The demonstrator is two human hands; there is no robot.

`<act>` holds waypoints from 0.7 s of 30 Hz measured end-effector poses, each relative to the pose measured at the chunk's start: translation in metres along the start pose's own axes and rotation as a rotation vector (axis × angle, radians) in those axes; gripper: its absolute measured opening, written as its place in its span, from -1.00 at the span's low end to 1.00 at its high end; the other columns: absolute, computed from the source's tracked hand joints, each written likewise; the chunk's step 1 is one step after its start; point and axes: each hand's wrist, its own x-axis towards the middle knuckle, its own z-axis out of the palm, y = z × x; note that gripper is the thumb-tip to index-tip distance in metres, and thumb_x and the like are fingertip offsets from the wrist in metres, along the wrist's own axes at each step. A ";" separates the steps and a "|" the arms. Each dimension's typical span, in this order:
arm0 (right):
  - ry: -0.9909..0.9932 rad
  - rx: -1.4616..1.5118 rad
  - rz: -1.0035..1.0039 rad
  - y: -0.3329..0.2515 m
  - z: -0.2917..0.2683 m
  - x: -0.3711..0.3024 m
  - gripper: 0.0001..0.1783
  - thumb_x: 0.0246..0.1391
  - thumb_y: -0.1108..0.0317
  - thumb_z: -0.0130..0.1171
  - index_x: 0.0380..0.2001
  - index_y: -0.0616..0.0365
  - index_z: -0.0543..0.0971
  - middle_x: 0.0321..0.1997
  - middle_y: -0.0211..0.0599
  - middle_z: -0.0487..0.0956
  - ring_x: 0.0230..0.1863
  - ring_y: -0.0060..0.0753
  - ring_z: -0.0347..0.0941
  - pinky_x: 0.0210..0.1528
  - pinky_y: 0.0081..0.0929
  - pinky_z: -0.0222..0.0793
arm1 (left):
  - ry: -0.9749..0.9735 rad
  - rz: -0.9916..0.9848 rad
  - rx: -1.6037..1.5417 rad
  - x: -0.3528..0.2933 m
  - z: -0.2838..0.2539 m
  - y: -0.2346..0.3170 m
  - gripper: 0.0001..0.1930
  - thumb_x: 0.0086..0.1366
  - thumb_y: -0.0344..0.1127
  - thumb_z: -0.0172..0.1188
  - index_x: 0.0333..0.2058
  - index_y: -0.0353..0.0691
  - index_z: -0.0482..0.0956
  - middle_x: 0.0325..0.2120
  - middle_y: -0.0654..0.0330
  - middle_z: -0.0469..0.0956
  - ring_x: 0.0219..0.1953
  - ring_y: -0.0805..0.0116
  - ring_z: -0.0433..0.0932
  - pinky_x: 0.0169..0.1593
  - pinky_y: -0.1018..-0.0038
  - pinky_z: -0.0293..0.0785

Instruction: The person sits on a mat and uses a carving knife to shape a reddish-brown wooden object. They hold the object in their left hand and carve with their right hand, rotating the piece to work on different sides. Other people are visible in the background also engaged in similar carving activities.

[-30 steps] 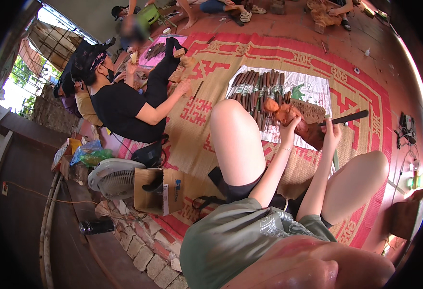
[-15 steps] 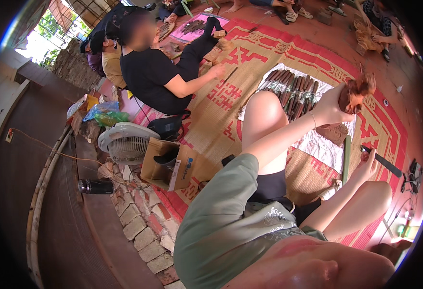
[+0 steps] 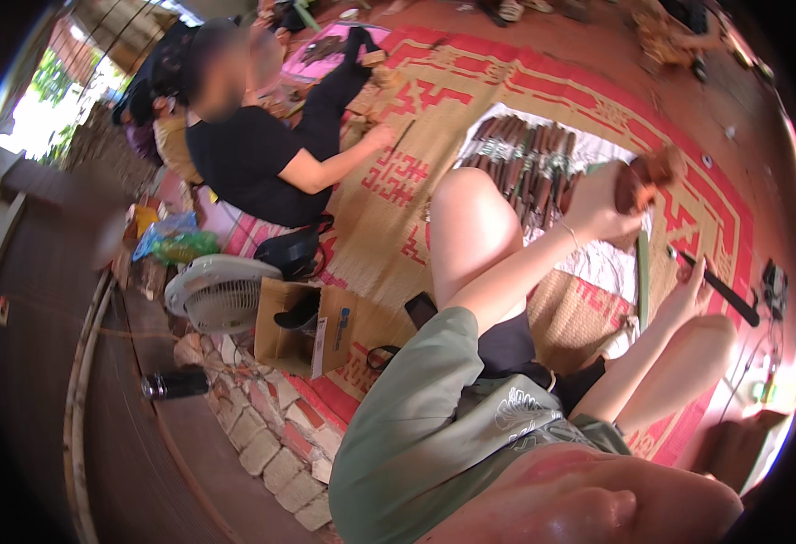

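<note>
My left hand (image 3: 593,204) is closed around a reddish-brown carved wooden piece (image 3: 645,181) and holds it up over the far right part of a white cloth (image 3: 588,263). Fine detail of the carving is blurred. Nearer to me and further right, my right hand (image 3: 688,286) grips a long, slim black tool (image 3: 729,295). Its kind is not clear from here. The tool is apart from the carving. Beyond my raised left knee, several carving tools with brown handles (image 3: 520,159) lie in rows on the cloth.
A patterned straw mat (image 3: 371,245) lies under the cloth. At the left sit a person in black (image 3: 244,163), a fan (image 3: 221,295) and an open cardboard box (image 3: 294,326). A phone (image 3: 421,310) rests by my left thigh. Cables and a dark device (image 3: 774,290) lie at the right.
The view has shifted, so most of the scene sits further left. Both hands keep their holds, with the carving and black tool in nearly the same places relative to each other.
</note>
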 end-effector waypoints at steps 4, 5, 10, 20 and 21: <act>-0.115 -0.161 -0.043 -0.014 0.024 -0.013 -0.84 0.06 0.48 0.11 -0.27 0.25 0.42 -0.52 -0.38 0.46 -0.54 -0.68 0.35 -0.50 -0.74 0.25 | 0.138 -0.253 -0.494 0.003 -0.016 -0.023 -0.58 -0.08 -0.17 0.28 -0.30 -0.31 0.39 -0.50 0.12 0.50 -0.40 0.26 0.50 -0.27 0.37 0.43; -0.210 -0.170 -0.058 -0.017 0.024 -0.014 -0.84 0.07 0.49 0.09 -0.25 0.24 0.40 -0.50 -0.36 0.47 -0.53 -0.65 0.37 -0.48 -0.73 0.28 | 0.112 -0.370 -0.672 0.005 -0.015 -0.036 -0.61 -0.05 -0.20 0.23 -0.28 -0.30 0.39 -0.48 0.13 0.50 -0.36 0.30 0.49 -0.23 0.37 0.43; -0.436 -0.101 0.013 -0.021 0.027 -0.026 -0.88 0.08 0.51 0.06 -0.31 0.25 0.36 -0.45 -0.28 0.50 -0.49 -0.61 0.41 -0.40 -0.68 0.34 | 0.195 -0.630 -1.348 0.015 -0.014 -0.052 -0.67 0.09 -0.15 0.05 -0.28 -0.29 0.39 -0.46 0.07 0.49 -0.37 0.13 0.49 -0.23 0.20 0.44; -0.713 -0.509 -0.031 -0.056 0.058 -0.010 -0.84 -0.07 0.53 0.22 -0.43 0.31 0.44 -0.46 -0.34 0.52 -0.41 -0.69 0.43 -0.35 -0.71 0.35 | 0.195 -0.518 -1.089 0.012 -0.006 -0.053 -0.71 0.07 -0.31 0.09 -0.24 -0.35 0.40 -0.44 0.07 0.48 -0.39 0.14 0.51 -0.19 0.26 0.47; -0.774 -0.519 -0.027 -0.060 0.062 -0.006 -0.85 -0.07 0.53 0.22 -0.44 0.31 0.44 -0.47 -0.34 0.52 -0.41 -0.69 0.43 -0.35 -0.71 0.36 | 0.181 -0.520 -1.086 0.009 -0.004 -0.056 -0.73 0.08 -0.31 0.08 -0.26 -0.35 0.40 -0.45 0.08 0.48 -0.40 0.16 0.51 -0.19 0.29 0.47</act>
